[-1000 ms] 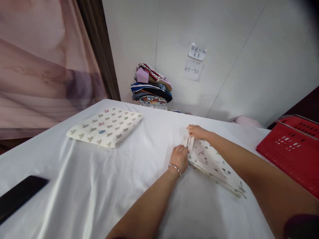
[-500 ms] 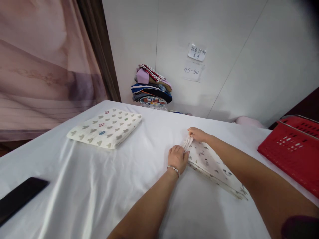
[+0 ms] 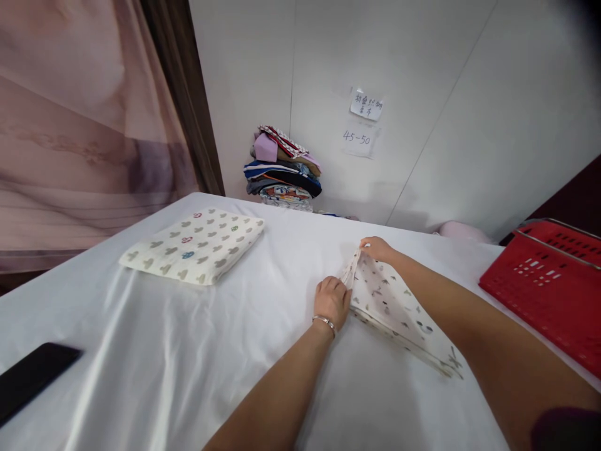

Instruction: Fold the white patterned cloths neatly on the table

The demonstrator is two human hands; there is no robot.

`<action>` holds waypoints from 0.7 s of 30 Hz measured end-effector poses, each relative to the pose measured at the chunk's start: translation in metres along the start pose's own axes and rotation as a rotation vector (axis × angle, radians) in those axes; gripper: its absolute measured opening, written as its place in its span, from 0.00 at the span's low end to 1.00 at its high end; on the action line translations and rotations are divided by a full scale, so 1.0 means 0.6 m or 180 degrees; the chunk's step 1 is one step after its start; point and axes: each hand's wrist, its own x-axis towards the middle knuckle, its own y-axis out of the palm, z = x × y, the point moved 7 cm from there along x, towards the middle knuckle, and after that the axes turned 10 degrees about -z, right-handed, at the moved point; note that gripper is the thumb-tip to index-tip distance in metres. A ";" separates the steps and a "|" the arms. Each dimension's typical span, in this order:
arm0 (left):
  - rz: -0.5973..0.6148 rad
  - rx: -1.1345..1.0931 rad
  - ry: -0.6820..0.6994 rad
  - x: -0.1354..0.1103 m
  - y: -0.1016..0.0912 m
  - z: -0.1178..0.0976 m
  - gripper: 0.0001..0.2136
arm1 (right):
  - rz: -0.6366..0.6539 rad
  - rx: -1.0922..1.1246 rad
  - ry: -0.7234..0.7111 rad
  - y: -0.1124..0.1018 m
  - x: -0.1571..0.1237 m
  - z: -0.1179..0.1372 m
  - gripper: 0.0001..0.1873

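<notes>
Head view: the left hand (image 3: 332,300) lies knuckles up on the white-sheeted desk (image 3: 188,357), with a thin bracelet (image 3: 325,321) at the wrist. Its fingers are curled in against the near left edge of the small printed cloth (image 3: 394,307). The fingertips are tucked out of sight at that edge, so the grip reads as pressed together on the fabric, though how much cloth it holds is hidden.

The right hand (image 3: 378,248) reaches further out, forearm stretched across the desk from the lower right. It pinches the cloth's far corner, which stands lifted off the sheet. The thumb side is behind the raised fabric and cannot be made out.

The cloth lies folded right of the middle of the desk, between the two hands. It runs back toward the person along the right forearm, which covers part of its right side.

A second folded cloth (image 3: 195,244), with a heart-like print, lies flat well apart to the left. A black phone (image 3: 32,376) is cut off by the left border and a red basket (image 3: 549,282) by the right. A dark blur fills the lower right corner.

A pile of clothes (image 3: 283,169) sits against the wall behind the desk, its lower part hidden by the desk edge. Of the two paper notes (image 3: 367,106), the upper writing is too small to read; the lower shows 45-50. A pink curtain (image 3: 70,125) hangs at the left.
</notes>
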 end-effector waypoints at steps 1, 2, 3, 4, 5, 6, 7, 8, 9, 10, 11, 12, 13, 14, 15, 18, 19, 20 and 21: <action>0.0007 -0.0020 0.0078 0.000 0.000 -0.003 0.07 | 0.0015 -0.0058 0.0095 -0.001 0.002 -0.002 0.12; 0.0014 -0.0043 0.0159 0.000 -0.001 -0.007 0.07 | 0.0034 -0.0121 0.0182 0.000 0.004 -0.003 0.14; 0.0023 -0.0063 0.0230 -0.001 -0.001 -0.010 0.07 | 0.0055 -0.0184 0.0259 0.001 0.006 -0.005 0.16; 0.0030 -0.0075 0.0273 -0.001 -0.002 -0.012 0.07 | 0.0080 -0.0247 0.0324 0.003 0.008 -0.007 0.18; 0.0036 -0.0080 0.0284 -0.001 -0.002 -0.013 0.07 | 0.0115 -0.0305 0.0376 0.007 0.011 -0.009 0.19; 0.0042 -0.0076 0.0271 -0.001 -0.002 -0.013 0.07 | 0.0155 -0.0357 0.0414 0.011 0.013 -0.011 0.19; 0.0048 -0.0068 0.0251 0.000 -0.002 -0.012 0.07 | 0.0195 -0.0400 0.0442 0.015 0.015 -0.013 0.18; 0.0049 -0.0061 0.0231 0.000 -0.001 -0.011 0.07 | 0.0232 -0.0434 0.0459 0.019 0.017 -0.015 0.16; 0.0048 -0.0056 0.0221 0.000 -0.001 -0.011 0.07 | 0.0254 -0.0457 0.0468 0.023 0.019 -0.016 0.15; 0.0048 -0.0055 0.0220 0.000 -0.001 -0.011 0.07 | 0.0260 -0.0474 0.0477 0.025 0.021 -0.017 0.14; 0.0052 -0.0056 0.0229 0.001 -0.001 -0.011 0.07 | 0.0250 -0.0482 0.0485 0.027 0.022 -0.018 0.15; 0.0058 -0.0056 0.0236 0.001 0.000 -0.012 0.07 | 0.0230 -0.0483 0.0492 0.028 0.024 -0.018 0.17; 0.0068 -0.0058 0.0243 0.001 0.000 -0.012 0.07 | 0.0212 -0.0481 0.0495 0.028 0.026 -0.018 0.19; 0.0077 -0.0059 0.0246 0.001 0.001 -0.012 0.07 | 0.0201 -0.0477 0.0490 0.029 0.028 -0.017 0.21; 0.0081 -0.0057 0.0245 0.001 0.001 -0.012 0.07 | 0.0206 -0.0477 0.0477 0.030 0.029 -0.016 0.20; 0.0060 -0.0065 0.0227 0.001 0.001 -0.011 0.07 | 0.0300 -0.0505 0.0394 0.035 0.033 -0.012 0.13; 0.0055 -0.0074 0.0224 0.001 0.001 -0.011 0.07 | 0.0330 -0.0520 0.0353 0.036 0.034 -0.011 0.11; 0.0056 -0.0081 0.0218 0.001 0.001 -0.011 0.06 | 0.0340 -0.0539 0.0298 0.036 0.034 -0.010 0.10; 0.0062 -0.0086 0.0211 0.001 0.001 -0.011 0.06 | 0.0324 -0.0547 0.0239 0.035 0.035 -0.008 0.10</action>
